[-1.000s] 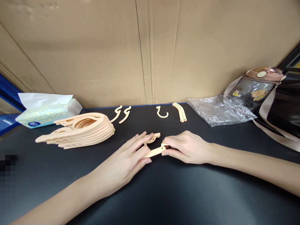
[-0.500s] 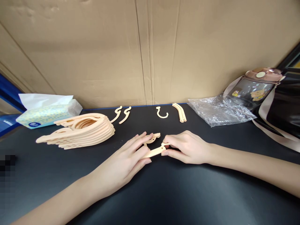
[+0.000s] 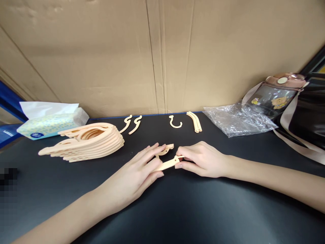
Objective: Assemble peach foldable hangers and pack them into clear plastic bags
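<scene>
My left hand (image 3: pixel 138 171) lies over a cream plastic hanger piece (image 3: pixel 168 165), its thumb and fingers closed around the near arm. The curved far arm (image 3: pixel 166 150) shows beyond my fingertips. With thumb and index finger, my right hand (image 3: pixel 203 160) pinches a thin cream part at the hanger piece's right end, beside a small hole. My fingers cover most of that thin part. Left of my hands sits a stack of cream hanger pieces (image 3: pixel 101 144), nested one on another.
Toward the back of the black table (image 3: pixel 177 210) lie two curved arms (image 3: pixel 135 125), a loose hook (image 3: pixel 175 124) and some slim curved bars (image 3: pixel 195 122). A tissue pack (image 3: pixel 48 123) stands at left. At right are a clear plastic bag (image 3: pixel 236 118), a strapped water bottle (image 3: pixel 276 96) and a cardboard wall (image 3: pixel 114 61) behind.
</scene>
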Tool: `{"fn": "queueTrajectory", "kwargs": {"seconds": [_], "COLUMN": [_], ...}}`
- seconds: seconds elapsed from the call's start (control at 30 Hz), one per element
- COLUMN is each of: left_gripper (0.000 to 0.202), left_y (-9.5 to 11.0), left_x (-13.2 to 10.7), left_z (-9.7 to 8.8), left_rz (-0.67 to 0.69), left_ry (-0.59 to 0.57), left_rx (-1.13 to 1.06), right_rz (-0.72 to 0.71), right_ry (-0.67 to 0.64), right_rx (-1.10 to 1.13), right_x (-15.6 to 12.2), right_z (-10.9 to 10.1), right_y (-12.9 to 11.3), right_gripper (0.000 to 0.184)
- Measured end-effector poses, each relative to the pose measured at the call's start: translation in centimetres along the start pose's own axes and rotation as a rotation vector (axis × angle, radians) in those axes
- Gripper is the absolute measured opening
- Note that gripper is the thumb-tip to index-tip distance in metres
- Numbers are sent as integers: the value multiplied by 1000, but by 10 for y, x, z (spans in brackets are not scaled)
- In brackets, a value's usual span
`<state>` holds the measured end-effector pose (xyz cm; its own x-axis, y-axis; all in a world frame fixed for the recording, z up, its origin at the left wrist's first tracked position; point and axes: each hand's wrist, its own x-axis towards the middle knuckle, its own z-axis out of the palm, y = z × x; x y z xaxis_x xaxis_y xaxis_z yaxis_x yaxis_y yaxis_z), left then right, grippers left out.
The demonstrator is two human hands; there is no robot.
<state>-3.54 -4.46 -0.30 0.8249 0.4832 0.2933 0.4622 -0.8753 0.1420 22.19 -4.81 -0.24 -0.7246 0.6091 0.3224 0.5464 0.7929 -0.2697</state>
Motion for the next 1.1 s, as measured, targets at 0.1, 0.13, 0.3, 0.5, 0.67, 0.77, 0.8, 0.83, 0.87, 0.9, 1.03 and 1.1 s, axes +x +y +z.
{"fn": "queueTrajectory", "kwargs": {"seconds": [0.1, 0.13, 0.3, 0.5, 0.67, 0.77, 0.8, 0.83, 0.87, 0.9, 1.03, 1.1], "left_gripper": [24, 24, 24, 28, 29, 30, 30, 30, 30, 30, 33, 34], "left_y": [1, 1, 2, 0, -1, -3, -3, -3, -3, -3, 0, 1], "left_x": [1, 1, 3, 2, 1, 0, 0, 0, 0, 1, 2, 2], "left_z": [0, -1, -4, -3, -3, -2, -2, -2, -1, -1, -2, -2], "left_rz": [-8, -9, -20, -20, -20, -11, -10, -9, -12, -19, -52, -59], "left_ry": [4, 1, -29, -34, -54, -38, -34, -31, -27, -23, 0, 2], "left_rx": [-17, -25, -49, -60, -44, -41, -40, -42, -46, -51, -68, -71], "right_rz": [0, -5, -37, -56, -74, -95, -98, -95, -91, -85, -75, -70], "right_ry": [-25, -31, -7, 63, 82, 111, 112, 108, 102, 94, 94, 89], "right_rx": [-40, -54, -148, -301, -344, -379, -385, -385, -380, -369, -312, -274], "right_x": [0, 1, 1, 0, 1, 2, 2, 3, 3, 3, 3, 4], "right_z": [-1, -1, -1, 0, 0, 0, 0, -1, -1, -1, -1, -1], "right_y": [-1, -1, -3, -5, -5, -5, -5, -5, -5, -5, -5, -4], "right_gripper": [33, 33, 35, 39, 41, 43, 43, 42, 42, 41, 39, 38]}}
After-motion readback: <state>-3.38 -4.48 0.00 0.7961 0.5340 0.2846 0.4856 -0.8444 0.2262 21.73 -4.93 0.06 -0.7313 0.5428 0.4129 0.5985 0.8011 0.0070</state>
